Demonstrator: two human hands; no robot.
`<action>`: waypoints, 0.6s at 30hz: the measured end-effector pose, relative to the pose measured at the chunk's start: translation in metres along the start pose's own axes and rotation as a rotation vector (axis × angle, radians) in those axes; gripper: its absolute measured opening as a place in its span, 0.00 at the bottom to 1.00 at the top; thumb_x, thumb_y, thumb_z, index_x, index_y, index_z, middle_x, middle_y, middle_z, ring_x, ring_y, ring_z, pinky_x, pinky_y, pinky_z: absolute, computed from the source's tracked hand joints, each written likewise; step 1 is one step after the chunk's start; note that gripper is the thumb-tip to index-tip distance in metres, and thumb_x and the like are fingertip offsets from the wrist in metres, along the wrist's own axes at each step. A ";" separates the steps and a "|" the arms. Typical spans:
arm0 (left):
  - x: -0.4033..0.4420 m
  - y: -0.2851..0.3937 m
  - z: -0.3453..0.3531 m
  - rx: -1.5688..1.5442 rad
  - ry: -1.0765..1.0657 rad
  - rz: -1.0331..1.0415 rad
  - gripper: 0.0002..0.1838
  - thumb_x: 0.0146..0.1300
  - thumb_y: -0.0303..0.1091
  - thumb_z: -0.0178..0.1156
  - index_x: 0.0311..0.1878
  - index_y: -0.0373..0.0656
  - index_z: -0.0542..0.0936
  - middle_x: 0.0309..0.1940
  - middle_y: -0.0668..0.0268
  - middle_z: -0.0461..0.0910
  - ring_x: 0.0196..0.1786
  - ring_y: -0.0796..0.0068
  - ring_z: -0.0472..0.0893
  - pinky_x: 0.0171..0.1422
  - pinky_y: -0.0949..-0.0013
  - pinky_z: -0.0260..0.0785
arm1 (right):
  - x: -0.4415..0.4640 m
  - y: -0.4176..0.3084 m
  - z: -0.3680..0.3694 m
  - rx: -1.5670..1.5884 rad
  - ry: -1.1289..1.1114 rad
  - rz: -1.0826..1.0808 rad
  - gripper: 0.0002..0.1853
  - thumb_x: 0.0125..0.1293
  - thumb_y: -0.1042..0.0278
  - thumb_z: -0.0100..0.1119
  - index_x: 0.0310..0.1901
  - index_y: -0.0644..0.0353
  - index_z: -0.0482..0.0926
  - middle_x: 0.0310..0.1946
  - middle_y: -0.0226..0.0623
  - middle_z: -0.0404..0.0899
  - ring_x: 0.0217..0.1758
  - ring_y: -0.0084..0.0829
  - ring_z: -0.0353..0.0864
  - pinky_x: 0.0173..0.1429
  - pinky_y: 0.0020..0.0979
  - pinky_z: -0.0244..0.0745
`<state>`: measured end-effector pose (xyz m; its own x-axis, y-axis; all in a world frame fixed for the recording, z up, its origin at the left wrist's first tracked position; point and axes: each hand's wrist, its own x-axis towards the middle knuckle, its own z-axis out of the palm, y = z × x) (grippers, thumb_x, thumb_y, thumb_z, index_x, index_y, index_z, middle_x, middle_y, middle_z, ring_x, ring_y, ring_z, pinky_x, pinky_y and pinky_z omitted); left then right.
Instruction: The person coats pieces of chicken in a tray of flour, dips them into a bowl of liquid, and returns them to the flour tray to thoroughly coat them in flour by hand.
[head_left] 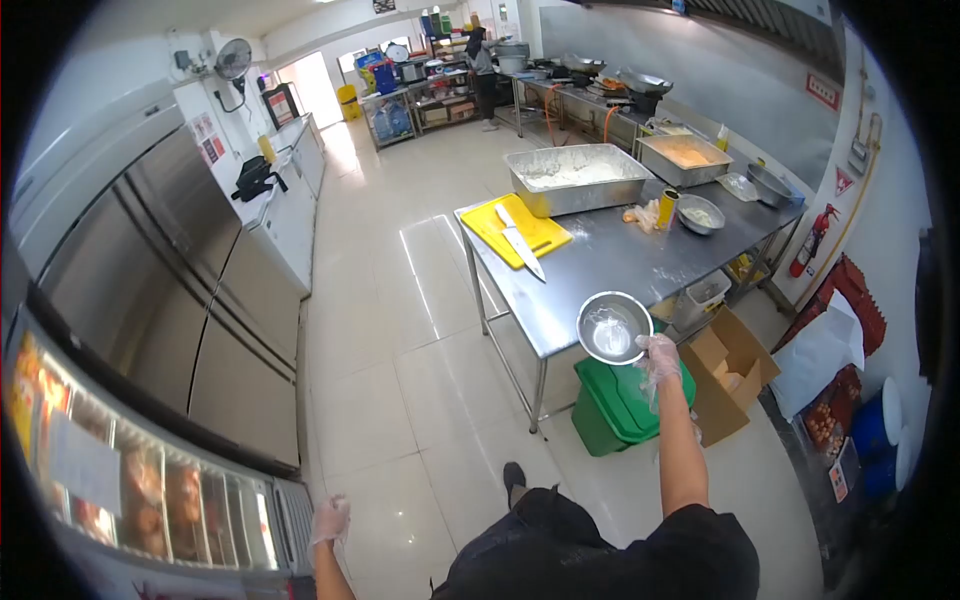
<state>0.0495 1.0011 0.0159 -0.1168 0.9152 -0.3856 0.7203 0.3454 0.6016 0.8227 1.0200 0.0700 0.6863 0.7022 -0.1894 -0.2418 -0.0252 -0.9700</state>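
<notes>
My right hand, in a clear plastic glove, grips the rim of a small metal bowl. Inside the bowl lies something clear and shiny, perhaps crumpled plastic. The bowl is held at the near corner of the steel table, above a green lidded bin. Low on the left, beside the display fridge, my left hand hangs in a clear glove. Its fingers are loosely curled and nothing shows in them.
On the table are a yellow cutting board with a knife, a large pan of white flour-like powder, a tray of orange crumbs and a small bowl. A cardboard box stands by the bin. Another person works far back.
</notes>
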 end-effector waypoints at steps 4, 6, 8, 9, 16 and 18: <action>0.079 -0.036 -0.008 -0.076 0.008 -0.258 0.22 0.59 0.36 0.58 0.57 0.40 0.76 0.37 0.56 0.82 0.34 0.65 0.83 0.41 0.63 0.77 | 0.125 0.009 0.058 0.014 0.108 0.046 0.06 0.56 0.71 0.62 0.31 0.61 0.76 0.25 0.32 0.75 0.21 0.26 0.76 0.22 0.31 0.79; 0.093 -0.050 -0.012 -0.238 -0.056 -0.411 0.22 0.62 0.36 0.58 0.60 0.44 0.72 0.40 0.57 0.80 0.35 0.60 0.83 0.35 0.55 0.80 | 0.166 0.001 0.084 0.035 0.183 0.057 0.07 0.56 0.70 0.61 0.34 0.63 0.77 0.25 0.33 0.75 0.22 0.27 0.76 0.23 0.31 0.80; 0.103 -0.140 -0.018 -0.998 -0.277 -0.139 0.22 0.63 0.38 0.58 0.60 0.46 0.72 0.41 0.59 0.79 0.37 0.60 0.82 0.36 0.52 0.78 | 0.220 0.006 0.109 0.067 0.237 0.044 0.07 0.56 0.71 0.61 0.34 0.64 0.77 0.25 0.34 0.75 0.22 0.27 0.76 0.23 0.30 0.80; 0.122 -0.097 -0.019 -0.555 -0.142 -0.496 0.22 0.63 0.38 0.58 0.60 0.46 0.71 0.42 0.59 0.79 0.38 0.59 0.82 0.37 0.52 0.78 | 0.252 0.011 0.120 0.090 0.265 0.034 0.07 0.56 0.71 0.61 0.34 0.65 0.77 0.25 0.34 0.75 0.22 0.28 0.77 0.23 0.30 0.80; 0.416 0.057 -0.076 -0.416 -0.139 -0.658 0.25 0.62 0.39 0.59 0.62 0.44 0.70 0.44 0.58 0.78 0.42 0.58 0.81 0.43 0.52 0.76 | 0.388 0.049 0.165 0.250 0.630 -0.084 0.10 0.58 0.70 0.60 0.39 0.66 0.77 0.31 0.39 0.77 0.22 0.31 0.78 0.24 0.29 0.81; 0.523 0.111 -0.116 -0.379 -0.140 -0.583 0.26 0.61 0.39 0.59 0.62 0.43 0.69 0.45 0.58 0.77 0.43 0.57 0.81 0.45 0.52 0.76 | 0.400 0.053 0.182 0.288 0.656 -0.103 0.11 0.58 0.70 0.60 0.40 0.66 0.77 0.32 0.39 0.77 0.23 0.31 0.79 0.24 0.30 0.81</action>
<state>-0.0106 1.5418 -0.0378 -0.3035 0.5329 -0.7899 0.2770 0.8425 0.4620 0.9594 1.4293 -0.0291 0.9638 0.1172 -0.2397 -0.2632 0.2703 -0.9261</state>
